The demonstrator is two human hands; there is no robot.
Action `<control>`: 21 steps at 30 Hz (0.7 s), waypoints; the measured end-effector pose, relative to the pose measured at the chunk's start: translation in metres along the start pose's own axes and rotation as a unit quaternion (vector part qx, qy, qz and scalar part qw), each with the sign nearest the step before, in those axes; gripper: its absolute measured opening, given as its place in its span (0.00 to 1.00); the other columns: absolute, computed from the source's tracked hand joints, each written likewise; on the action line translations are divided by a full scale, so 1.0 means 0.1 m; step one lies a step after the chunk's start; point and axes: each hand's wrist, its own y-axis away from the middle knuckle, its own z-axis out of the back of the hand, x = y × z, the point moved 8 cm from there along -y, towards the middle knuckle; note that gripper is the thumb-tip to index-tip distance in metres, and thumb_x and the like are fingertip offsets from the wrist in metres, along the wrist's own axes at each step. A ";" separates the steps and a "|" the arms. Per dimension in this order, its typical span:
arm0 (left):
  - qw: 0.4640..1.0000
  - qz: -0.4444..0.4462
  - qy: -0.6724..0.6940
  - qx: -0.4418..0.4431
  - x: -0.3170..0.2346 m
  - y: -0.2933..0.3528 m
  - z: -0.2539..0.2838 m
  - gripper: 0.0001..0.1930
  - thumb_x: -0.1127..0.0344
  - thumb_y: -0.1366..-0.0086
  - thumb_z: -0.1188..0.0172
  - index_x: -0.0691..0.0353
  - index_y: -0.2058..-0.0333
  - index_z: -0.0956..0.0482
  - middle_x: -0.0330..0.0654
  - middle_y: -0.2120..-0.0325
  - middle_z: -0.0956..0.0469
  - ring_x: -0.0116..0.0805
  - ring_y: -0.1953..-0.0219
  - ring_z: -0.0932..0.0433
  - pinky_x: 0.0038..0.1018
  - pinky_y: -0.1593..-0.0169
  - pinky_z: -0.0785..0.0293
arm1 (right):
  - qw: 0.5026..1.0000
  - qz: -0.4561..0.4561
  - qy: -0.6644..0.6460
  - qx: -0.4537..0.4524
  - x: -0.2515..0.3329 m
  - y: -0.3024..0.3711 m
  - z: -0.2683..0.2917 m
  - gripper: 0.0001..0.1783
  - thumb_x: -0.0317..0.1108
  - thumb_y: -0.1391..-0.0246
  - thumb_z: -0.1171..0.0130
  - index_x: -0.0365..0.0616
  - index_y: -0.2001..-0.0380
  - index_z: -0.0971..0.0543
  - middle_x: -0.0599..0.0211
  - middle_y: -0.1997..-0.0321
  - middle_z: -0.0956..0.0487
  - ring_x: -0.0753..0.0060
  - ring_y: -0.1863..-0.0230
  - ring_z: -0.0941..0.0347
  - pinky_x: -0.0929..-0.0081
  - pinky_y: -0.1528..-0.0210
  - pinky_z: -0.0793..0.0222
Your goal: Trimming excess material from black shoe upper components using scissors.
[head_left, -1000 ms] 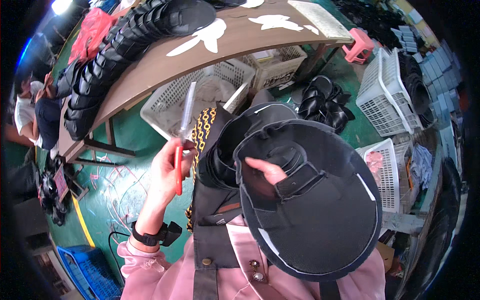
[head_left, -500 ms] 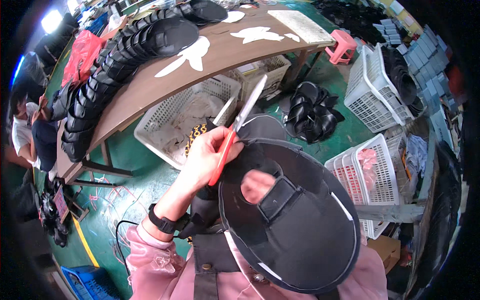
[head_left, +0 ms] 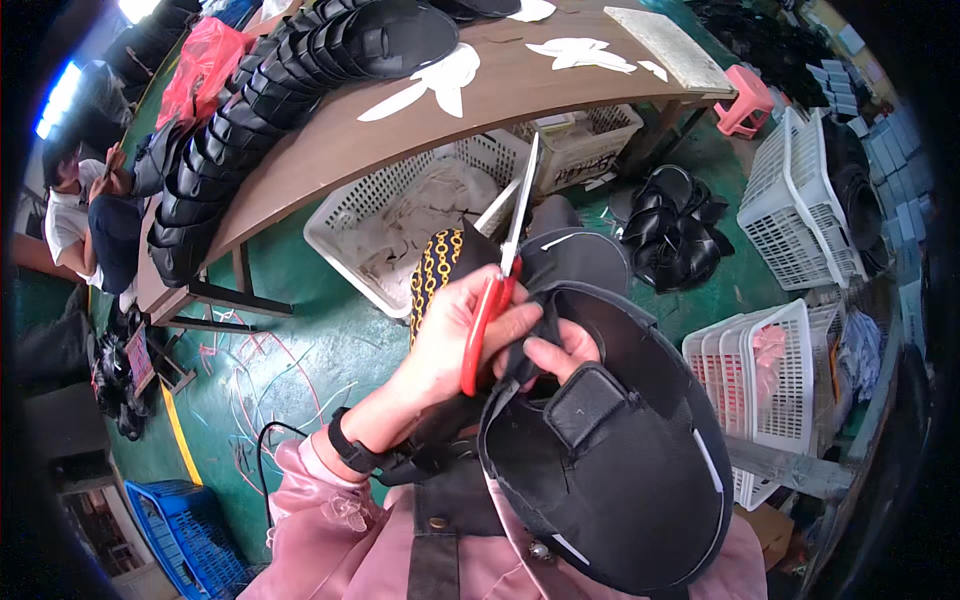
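Red-handled scissors (head_left: 487,330) are gripped in my left hand (head_left: 440,335), their blades together and pointing up and away. My left fingertips also touch the near-left edge of a large black oval shoe piece (head_left: 640,470), which lies tilted against my front. Through the opening in this piece, my right hand (head_left: 568,350) shows only its thumb and some fingers, closed on the black edge beside my left fingertips. The rest of that hand is hidden beneath. A stitched square tab (head_left: 585,408) sits just below the opening.
Beyond my hands runs a brown table (head_left: 330,150) bearing a long row of black shoe pieces (head_left: 225,150) and white cut-outs (head_left: 440,80). Under it stands a white crate (head_left: 400,200). More white crates (head_left: 750,370) stand right. A person (head_left: 80,220) sits far left.
My right fingers, blurred inside the opening before, now grip the black edge. My left hand has come closer to them with the scissors. The whole view has shifted.
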 end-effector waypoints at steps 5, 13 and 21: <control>0.999 0.008 -0.026 -0.036 -0.16 -0.26 0.30 0.06 0.70 0.42 0.42 0.62 0.70 0.29 0.31 0.83 0.30 0.17 0.87 0.33 0.14 0.84 0.37 | 0.987 0.086 0.074 -0.117 0.06 -0.12 0.65 0.10 0.34 0.50 0.42 0.39 0.66 0.25 0.71 0.70 0.24 0.81 0.69 0.30 0.82 0.65 0.33; 0.997 0.045 -0.006 0.063 0.08 -0.60 0.46 0.08 0.66 0.43 0.38 0.61 0.71 0.28 0.32 0.81 0.29 0.20 0.86 0.31 0.17 0.84 0.37 | 0.926 0.177 0.273 -0.194 0.25 -0.25 0.90 0.08 0.24 0.52 0.43 0.42 0.67 0.28 0.76 0.72 0.27 0.86 0.68 0.33 0.85 0.63 0.37; 0.685 0.011 -0.629 -0.368 -0.45 -1.52 3.18 0.20 0.52 0.47 0.44 0.65 0.67 0.23 0.55 0.71 0.22 0.51 0.65 0.23 0.40 0.59 0.28 | 0.957 0.081 0.229 -0.161 0.31 -0.65 0.94 0.13 0.26 0.51 0.44 0.41 0.60 0.29 0.71 0.64 0.26 0.80 0.61 0.31 0.80 0.56 0.37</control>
